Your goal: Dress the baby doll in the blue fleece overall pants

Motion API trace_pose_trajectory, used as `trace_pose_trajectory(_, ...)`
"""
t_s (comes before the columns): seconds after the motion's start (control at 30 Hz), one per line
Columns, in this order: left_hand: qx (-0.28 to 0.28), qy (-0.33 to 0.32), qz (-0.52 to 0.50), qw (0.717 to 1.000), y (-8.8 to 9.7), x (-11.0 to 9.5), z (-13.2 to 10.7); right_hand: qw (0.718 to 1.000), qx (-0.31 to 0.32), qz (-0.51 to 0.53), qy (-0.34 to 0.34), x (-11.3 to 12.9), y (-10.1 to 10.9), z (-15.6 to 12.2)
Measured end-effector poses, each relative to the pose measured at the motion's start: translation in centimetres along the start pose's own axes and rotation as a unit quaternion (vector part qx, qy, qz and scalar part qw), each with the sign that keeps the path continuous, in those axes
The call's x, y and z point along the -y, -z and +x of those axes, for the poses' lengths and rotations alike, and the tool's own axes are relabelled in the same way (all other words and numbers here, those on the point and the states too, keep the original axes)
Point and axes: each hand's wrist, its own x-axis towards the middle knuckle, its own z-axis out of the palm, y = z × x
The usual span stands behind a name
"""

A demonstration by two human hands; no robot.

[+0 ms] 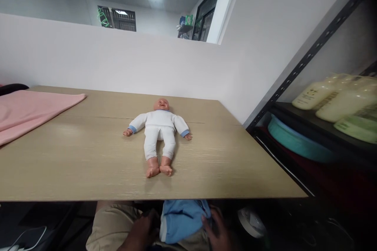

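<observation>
Below the table's front edge, a small blue cloth garment (184, 221) with a pale trim lies over my lap. My right hand (218, 227) grips its right side, thumb on the fabric. To the left of the garment is my left hand (144, 225), in deep shadow, so its fingers do not show clearly. On the table (82, 164) a baby doll (160, 125) lies on its back, head toward the wall and bare feet toward me. It wears a white outfit with blue cuffs and collar, arms spread to the sides. Neither hand touches the doll.
A pink cloth (38, 110) covers the table's left end. At the right stands a black metal shelf (294, 62) with cream-coloured bottles (341, 94) and a teal basin (297, 141). A low white wall (132, 66) runs behind the table. A whitish round container (250, 221) sits below, right of my legs.
</observation>
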Motion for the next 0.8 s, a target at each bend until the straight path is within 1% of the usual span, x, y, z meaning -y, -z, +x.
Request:
trace_pose_trajectory(0.07, -0.036, -0.001, -0.027, 0.999, 2.3, -0.1, -1.3, 0.996, 0.068, 0.003, 0.066, 2.1, -0.4, 0.4)
trace_pose_trajectory(0.13, -0.062, -0.042, -0.084, 0.994, 5.2, -1.0, -3.2, 0.986, 0.12, 0.029, 0.11, 4.7, -0.6, 1.1)
trace_pose_trajectory(0.17, -0.051, -0.071, -0.114, 0.99, 6.7, -1.7, -4.3, 0.98, 0.146, 0.053, 0.124, 6.1, -0.6, 1.6)
trace_pose_trajectory(0.2, -0.022, -0.109, -0.155, 0.982, 8.4, -2.6, -5.5, 0.973, 0.161, 0.087, 0.139, 7.5, -0.5, 2.2)
trace_pose_trajectory(0.27, 0.025, -0.181, -0.233, 0.955, 11.5, -4.6, -7.8, 0.954, 0.205, 0.157, 0.151, 10.2, -0.3, 3.6)
trace_pose_trajectory(0.3, 0.032, -0.209, -0.248, 0.945, 12.9, -5.6, -8.9, 0.944, 0.229, 0.181, 0.152, 11.5, 0.0, 4.5)
trace_pose_trajectory(0.33, 0.015, -0.238, -0.251, 0.938, 14.1, -6.6, -9.8, 0.937, 0.245, 0.2, 0.148, 12.6, 0.2, 5.4)
trace_pose_trajectory(0.4, -0.046, -0.26, -0.243, 0.933, 16.3, -8.4, -11.1, 0.928, 0.264, 0.227, 0.133, 14.5, 0.7, 7.4)
trace_pose_trajectory(0.47, -0.11, -0.271, -0.238, 0.926, 17.9, -9.7, -11.5, 0.904, 0.27, 0.301, 0.136, 16.2, 0.9, 9.7)
trace_pose_trajectory(0.5, -0.127, -0.28, -0.237, 0.922, 18.5, -10.3, -11.5, 0.884, 0.284, 0.343, 0.141, 17.0, 0.9, 10.8)
trace_pose_trajectory(0.53, -0.13, -0.292, -0.24, 0.917, 19.1, -10.7, -11.3, 0.869, 0.281, 0.382, 0.14, 17.7, 0.7, 12.0)
trace_pose_trajectory(0.6, -0.108, -0.309, -0.251, 0.911, 20.0, -11.5, -10.7, 0.844, 0.268, 0.44, 0.148, 19.0, 0.3, 14.1)
trace_pose_trajectory(0.67, -0.089, -0.307, -0.263, 0.911, 20.8, -12.3, -10.1, 0.832, 0.268, 0.46, 0.156, 20.0, 0.0, 15.7)
trace_pose_trajectory(0.73, -0.101, -0.291, -0.268, 0.913, 21.4, -12.9, -9.7, 0.828, 0.285, 0.455, 0.163, 20.6, 0.0, 16.9)
trace_pose_trajectory(0.8, -0.126, -0.284, -0.274, 0.91, 22.0, -13.2, -9.4, 0.831, 0.296, 0.439, 0.168, 20.9, 0.3, 17.7)
